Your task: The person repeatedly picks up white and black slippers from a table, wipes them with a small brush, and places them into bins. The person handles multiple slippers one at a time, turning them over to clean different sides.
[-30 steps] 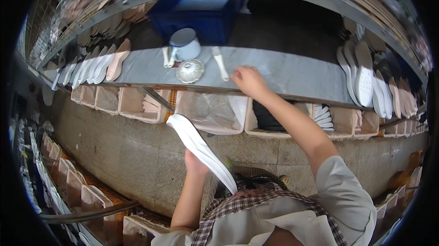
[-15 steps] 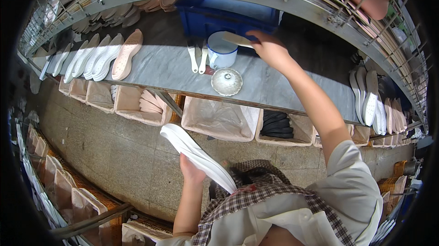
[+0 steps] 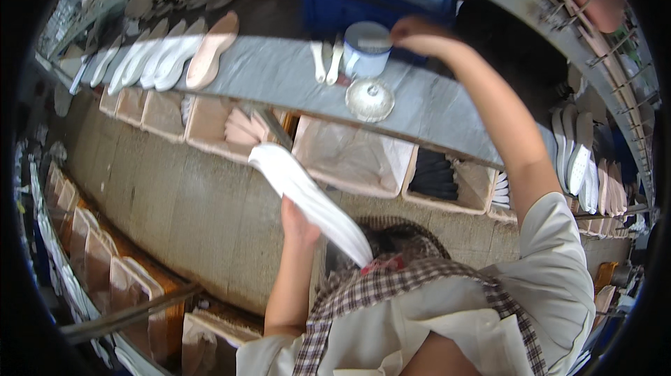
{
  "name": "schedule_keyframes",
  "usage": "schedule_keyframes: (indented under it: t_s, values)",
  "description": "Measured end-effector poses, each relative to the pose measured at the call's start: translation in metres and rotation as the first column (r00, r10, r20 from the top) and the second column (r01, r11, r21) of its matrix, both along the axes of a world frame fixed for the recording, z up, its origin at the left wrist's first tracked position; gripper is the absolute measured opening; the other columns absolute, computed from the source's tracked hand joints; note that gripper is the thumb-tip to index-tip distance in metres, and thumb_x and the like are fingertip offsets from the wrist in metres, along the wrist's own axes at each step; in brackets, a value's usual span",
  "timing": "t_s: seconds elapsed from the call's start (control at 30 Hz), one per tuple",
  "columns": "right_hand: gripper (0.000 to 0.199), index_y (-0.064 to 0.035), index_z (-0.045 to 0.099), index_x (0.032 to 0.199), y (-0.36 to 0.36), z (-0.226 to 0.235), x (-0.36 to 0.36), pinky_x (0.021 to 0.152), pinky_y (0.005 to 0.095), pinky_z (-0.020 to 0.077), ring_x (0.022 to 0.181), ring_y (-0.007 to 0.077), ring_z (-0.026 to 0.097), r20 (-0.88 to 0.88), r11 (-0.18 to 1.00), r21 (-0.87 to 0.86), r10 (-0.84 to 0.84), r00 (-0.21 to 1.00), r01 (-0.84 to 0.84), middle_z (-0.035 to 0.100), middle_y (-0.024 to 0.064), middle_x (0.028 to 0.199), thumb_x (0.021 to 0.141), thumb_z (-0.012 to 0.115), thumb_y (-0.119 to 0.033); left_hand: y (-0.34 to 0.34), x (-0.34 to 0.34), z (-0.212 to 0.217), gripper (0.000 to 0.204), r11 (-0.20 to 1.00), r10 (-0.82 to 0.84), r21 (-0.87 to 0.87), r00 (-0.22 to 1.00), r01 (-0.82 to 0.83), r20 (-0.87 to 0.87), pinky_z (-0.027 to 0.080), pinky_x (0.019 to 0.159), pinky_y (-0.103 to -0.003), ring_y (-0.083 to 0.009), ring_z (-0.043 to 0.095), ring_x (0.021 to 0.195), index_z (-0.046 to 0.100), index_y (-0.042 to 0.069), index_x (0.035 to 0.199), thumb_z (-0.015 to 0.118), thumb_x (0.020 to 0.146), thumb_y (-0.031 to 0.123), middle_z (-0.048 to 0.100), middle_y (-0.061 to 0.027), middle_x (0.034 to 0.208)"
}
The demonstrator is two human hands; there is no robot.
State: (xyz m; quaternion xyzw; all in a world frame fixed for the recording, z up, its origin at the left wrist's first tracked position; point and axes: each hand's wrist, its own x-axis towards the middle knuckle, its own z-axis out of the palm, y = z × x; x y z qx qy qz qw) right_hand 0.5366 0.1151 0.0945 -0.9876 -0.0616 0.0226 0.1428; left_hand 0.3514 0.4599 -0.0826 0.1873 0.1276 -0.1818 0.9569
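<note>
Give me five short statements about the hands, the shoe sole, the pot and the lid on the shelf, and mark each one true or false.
1. The left hand holds a white shoe sole. True.
2. The right hand rests on the floor. False: it is up at the rim of the white pot.
3. The pot stands on the grey shelf. True.
4. The metal lid covers the pot. False: it lies on the shelf beside the pot.
5. More soles lie in a row on the shelf. True.

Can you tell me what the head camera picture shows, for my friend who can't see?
A person's left hand holds a white shoe sole, while the right hand reaches over a white cup on a grey shelf.
</note>
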Motion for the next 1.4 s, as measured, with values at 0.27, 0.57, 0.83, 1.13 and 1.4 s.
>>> schedule_keyframes:
  t_s: [0.27,0.57,0.83,1.13,1.4]
  values:
    - [0.032,-0.0062,0.062,0.114,0.062,0.006,-0.102,0.083,0.0295,0.0475,0.095,0.0164,0.059,0.112,0.789,0.612,-0.010,0.994,-0.061,0.065,0.0102,0.104,0.087,0.061,-0.022,-0.004,-0.005,0.004,0.039,0.996,0.019,0.089,0.997,-0.026,0.078,0.052,0.075,-0.034,-0.0184,0.063,0.088,0.053,0.008,0.115,0.040,0.095,0.038,0.064,-0.0042,0.099]
    - [0.031,-0.0137,0.064,0.112,0.146,-0.036,-0.238,0.054,0.0317,0.0462,0.061,0.0215,0.058,0.235,0.873,0.427,0.146,0.961,-0.237,0.060,0.0089,0.074,0.081,0.065,-0.013,-0.019,-0.019,0.029,0.040,0.968,0.006,0.250,0.996,-0.029,0.092,0.048,0.085,-0.037,-0.0239,0.058,0.099,0.045,0.000,0.121,0.043,0.095,0.031,0.057,-0.0123,0.110]
    - [0.029,-0.0101,0.065,0.110,0.137,-0.025,-0.252,0.053,0.0304,0.0473,0.057,0.0201,0.057,0.244,0.896,0.387,0.127,0.961,-0.217,0.060,0.0105,0.069,0.080,0.066,-0.011,-0.017,-0.035,0.039,0.037,0.959,-0.015,0.282,0.996,-0.010,0.087,0.048,0.083,-0.036,-0.0227,0.058,0.097,0.045,-0.001,0.120,0.043,0.095,0.027,0.057,-0.0116,0.109]
    - [0.027,-0.0160,0.067,0.108,0.130,-0.018,-0.251,0.045,0.0309,0.0445,0.053,0.0193,0.057,0.289,0.878,0.307,0.281,0.915,-0.367,0.059,0.0065,0.065,0.081,0.065,-0.018,-0.015,-0.048,0.041,0.034,0.965,-0.030,0.263,0.999,0.020,0.035,0.049,0.081,-0.037,-0.0219,0.058,0.094,0.045,0.001,0.120,0.044,0.095,0.024,0.057,-0.0100,0.107]
    - [0.029,-0.0166,0.067,0.108,0.118,-0.018,-0.257,0.043,0.0306,0.0406,0.048,0.0179,0.052,0.288,0.865,0.260,0.355,0.890,-0.429,0.056,0.0054,0.061,0.079,0.068,-0.014,-0.017,-0.052,0.042,0.034,0.971,-0.054,0.235,0.997,0.041,0.047,0.048,0.079,-0.035,-0.0207,0.058,0.093,0.045,0.000,0.119,0.044,0.095,0.025,0.057,-0.0099,0.107]
